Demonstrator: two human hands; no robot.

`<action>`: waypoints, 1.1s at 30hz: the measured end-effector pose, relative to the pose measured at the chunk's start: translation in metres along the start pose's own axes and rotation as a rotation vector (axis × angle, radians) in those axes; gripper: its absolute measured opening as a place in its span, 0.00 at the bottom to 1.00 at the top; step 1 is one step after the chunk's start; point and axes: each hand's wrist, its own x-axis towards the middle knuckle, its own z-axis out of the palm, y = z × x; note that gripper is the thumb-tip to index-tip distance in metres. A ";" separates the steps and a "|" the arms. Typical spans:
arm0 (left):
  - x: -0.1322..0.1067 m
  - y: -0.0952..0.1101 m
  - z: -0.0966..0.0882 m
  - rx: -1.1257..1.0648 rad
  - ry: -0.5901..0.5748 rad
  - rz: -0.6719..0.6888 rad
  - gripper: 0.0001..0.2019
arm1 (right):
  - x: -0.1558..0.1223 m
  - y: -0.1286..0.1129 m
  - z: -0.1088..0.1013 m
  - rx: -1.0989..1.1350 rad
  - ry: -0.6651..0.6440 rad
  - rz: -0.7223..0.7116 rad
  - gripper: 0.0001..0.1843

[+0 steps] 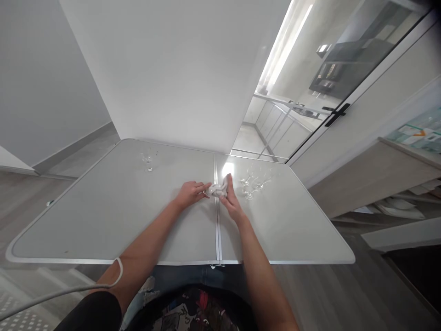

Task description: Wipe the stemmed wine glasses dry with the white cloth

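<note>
Both my hands meet over the middle seam of a grey folding table (113, 216). My left hand (190, 192) has its fingers closed on a small clear glass (211, 188) that is wrapped in a white cloth (218, 190). My right hand (233, 201) is cupped against the cloth from the right, fingers pressed to it. Just right of my hands, several clear stemmed glasses (253, 184) stand on the table. One more clear glass (149, 162) stands alone at the far left of the table.
A white wall panel (179, 73) rises behind the table's far edge. A glass door with a black handle (336, 115) stands at the back right. A low counter (375, 174) with shelves lies to the right. A white cable (69, 289) runs past my left arm.
</note>
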 end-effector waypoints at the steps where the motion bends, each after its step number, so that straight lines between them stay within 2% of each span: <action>1: 0.000 0.000 0.000 0.003 -0.017 0.034 0.20 | 0.000 -0.001 0.000 -0.021 -0.051 -0.004 0.49; 3: -0.001 -0.001 -0.001 0.008 -0.019 0.072 0.18 | -0.001 -0.004 0.000 -0.037 -0.101 -0.007 0.49; 6: -0.002 -0.002 -0.003 0.014 -0.016 0.082 0.19 | 0.000 -0.011 0.001 -0.007 -0.089 0.002 0.46; 9: -0.002 -0.001 -0.006 0.027 -0.067 0.090 0.21 | 0.002 -0.015 0.000 0.096 -0.059 0.056 0.43; 13: -0.002 0.000 -0.009 0.051 -0.111 0.088 0.21 | 0.008 -0.017 -0.004 0.356 0.067 0.279 0.37; 16: 0.000 0.002 -0.013 0.072 -0.107 0.063 0.22 | 0.013 -0.021 -0.006 0.655 0.100 0.474 0.32; 19: 0.006 0.007 -0.024 0.103 -0.128 0.037 0.22 | 0.017 -0.027 -0.006 0.869 0.119 0.561 0.27; 21: 0.014 0.015 -0.038 0.104 -0.191 0.006 0.21 | 0.018 -0.030 -0.006 0.872 0.126 0.557 0.26; 23: 0.025 0.024 -0.056 0.066 -0.300 -0.074 0.19 | 0.016 -0.028 -0.007 0.752 0.061 0.469 0.31; 25: 0.038 0.029 -0.075 -0.067 -0.463 -0.207 0.16 | 0.013 -0.023 -0.009 0.508 -0.066 0.278 0.40; 28: 0.055 0.023 -0.097 -0.519 -0.855 -0.382 0.20 | 0.011 -0.011 -0.013 0.068 -0.348 -0.113 0.48; 30: 0.060 0.011 -0.102 -0.785 -1.066 -0.460 0.23 | 0.013 -0.004 -0.013 -0.132 -0.528 -0.334 0.44; 31: 0.060 0.005 -0.100 -0.858 -1.096 -0.476 0.23 | 0.015 -0.002 -0.012 -0.182 -0.588 -0.398 0.41; 32: 0.058 -0.001 -0.096 -0.882 -1.069 -0.480 0.22 | 0.017 -0.001 -0.010 -0.195 -0.613 -0.416 0.39; 33: 0.054 -0.005 -0.091 -0.862 -0.992 -0.474 0.22 | 0.018 -0.002 -0.009 -0.170 -0.601 -0.392 0.38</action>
